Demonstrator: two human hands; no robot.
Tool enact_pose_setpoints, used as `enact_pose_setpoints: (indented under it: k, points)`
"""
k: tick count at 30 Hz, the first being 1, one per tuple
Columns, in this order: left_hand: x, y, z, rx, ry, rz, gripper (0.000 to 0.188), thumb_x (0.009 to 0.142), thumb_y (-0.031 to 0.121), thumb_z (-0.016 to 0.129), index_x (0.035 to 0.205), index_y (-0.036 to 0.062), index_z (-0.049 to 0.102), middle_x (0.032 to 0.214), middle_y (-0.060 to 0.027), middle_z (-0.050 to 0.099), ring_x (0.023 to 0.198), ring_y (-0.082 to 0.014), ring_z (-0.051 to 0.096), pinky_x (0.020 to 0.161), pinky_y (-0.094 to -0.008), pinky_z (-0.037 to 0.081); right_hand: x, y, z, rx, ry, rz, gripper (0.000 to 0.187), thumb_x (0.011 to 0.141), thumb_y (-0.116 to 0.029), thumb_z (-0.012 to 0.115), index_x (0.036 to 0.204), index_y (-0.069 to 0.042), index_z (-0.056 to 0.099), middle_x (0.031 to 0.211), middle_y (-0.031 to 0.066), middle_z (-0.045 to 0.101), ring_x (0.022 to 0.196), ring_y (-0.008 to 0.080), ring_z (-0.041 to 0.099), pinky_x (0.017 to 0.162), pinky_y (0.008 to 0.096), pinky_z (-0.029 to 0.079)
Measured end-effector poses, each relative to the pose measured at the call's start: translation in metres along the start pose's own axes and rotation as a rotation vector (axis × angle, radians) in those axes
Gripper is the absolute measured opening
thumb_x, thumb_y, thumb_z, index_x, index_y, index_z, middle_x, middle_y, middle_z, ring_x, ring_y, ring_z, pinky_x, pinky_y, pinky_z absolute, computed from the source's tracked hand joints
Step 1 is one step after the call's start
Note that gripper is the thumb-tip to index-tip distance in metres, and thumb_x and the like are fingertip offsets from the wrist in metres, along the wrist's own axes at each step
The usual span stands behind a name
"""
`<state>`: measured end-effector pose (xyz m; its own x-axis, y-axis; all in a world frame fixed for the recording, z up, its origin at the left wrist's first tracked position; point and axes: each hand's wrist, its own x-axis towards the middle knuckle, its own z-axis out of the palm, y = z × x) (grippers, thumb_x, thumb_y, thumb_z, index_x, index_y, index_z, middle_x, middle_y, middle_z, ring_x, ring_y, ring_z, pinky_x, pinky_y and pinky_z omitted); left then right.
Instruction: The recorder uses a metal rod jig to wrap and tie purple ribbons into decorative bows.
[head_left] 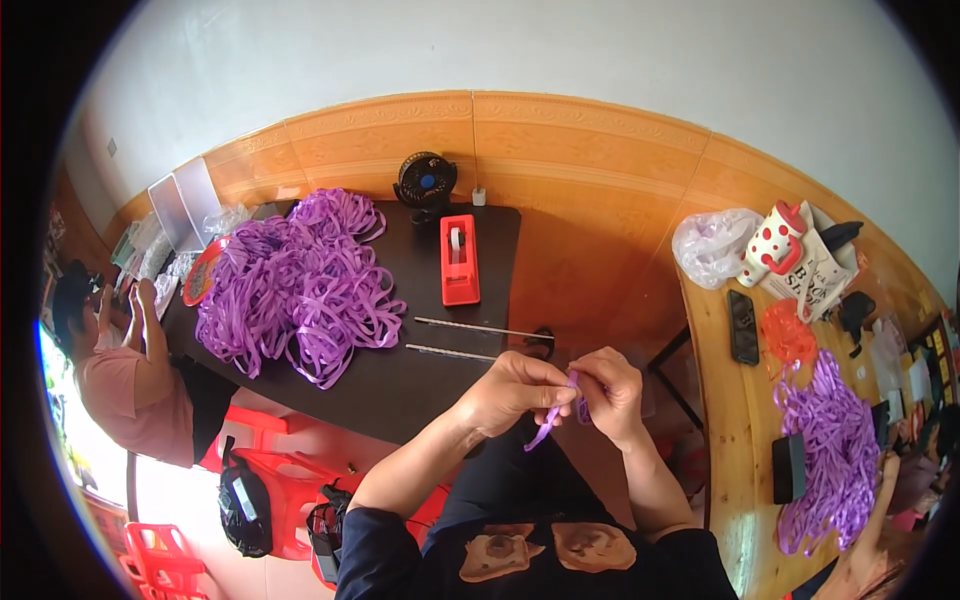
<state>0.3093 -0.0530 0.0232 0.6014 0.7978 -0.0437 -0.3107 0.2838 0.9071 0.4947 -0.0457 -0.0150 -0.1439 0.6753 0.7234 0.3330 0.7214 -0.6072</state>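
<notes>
Above my lap, just past the table's front right corner, both hands meet over a short purple ribbon (543, 432). My left hand (515, 392) is closed, pinching it between thumb and fingertips, with a loose end hanging below. Close beside it, my right hand (612, 392) is closed too, its fingertips on the same ribbon; part of the ribbon is hidden by the fingers. Two thin rods (480, 327) lie on the dark table (400, 400), just beyond my left hand. A large heap of purple ribbon (295, 285) covers the table's left part.
A red tape dispenser (460, 275) and a black fan (426, 182) stand at the back. On the wooden table (735, 420) at right are more ribbon (828, 455), a phone (743, 327) and a dotted cup (773, 245). A person (140, 375) sits at left; another person's arm (880, 510) shows at right.
</notes>
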Motion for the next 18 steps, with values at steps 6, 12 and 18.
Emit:
enact_pose_setpoints:
  k: [6, 12, 18]
  points:
    - [-0.007, 0.010, 0.008, 0.026, -0.007, 0.008, 0.011, 0.085, 0.009, 0.067, 0.087, -0.0024, 0.069, 0.072, -0.0078, 0.066, 0.063, -0.0116, 0.061, 0.053, -0.0210, 0.045, -0.039, 0.033, 0.015, 0.024, 0.089, 0.174, 0.014, 0.071, 0.007, 0.062, 0.081, -0.002, 0.063, 0.073, 0.0092, 0.062, 0.068, 0.0252, 0.060, 0.063, 0.0327, 0.045]
    - [-0.019, 0.023, 0.022, -0.008, -0.026, 0.009, 0.013, 0.083, 0.007, 0.069, 0.087, -0.0041, 0.069, 0.072, -0.0098, 0.066, 0.061, -0.0130, 0.061, 0.054, -0.0218, 0.045, -0.073, 0.058, 0.029, -0.003, 0.157, 0.256, 0.010, 0.069, 0.006, 0.062, 0.078, -0.001, 0.062, 0.073, 0.0105, 0.061, 0.069, 0.0248, 0.060, 0.064, 0.0315, 0.046]
    - [-0.033, 0.037, 0.030, -0.034, -0.045, 0.033, 0.016, 0.078, 0.006, 0.071, 0.089, -0.0066, 0.069, 0.072, -0.0128, 0.066, 0.063, -0.0172, 0.062, 0.055, -0.0236, 0.044, -0.099, 0.078, 0.035, 0.058, 0.188, 0.387, 0.009, 0.070, 0.006, 0.062, 0.077, 0.001, 0.061, 0.072, 0.0085, 0.060, 0.068, 0.0176, 0.059, 0.062, 0.0270, 0.045]
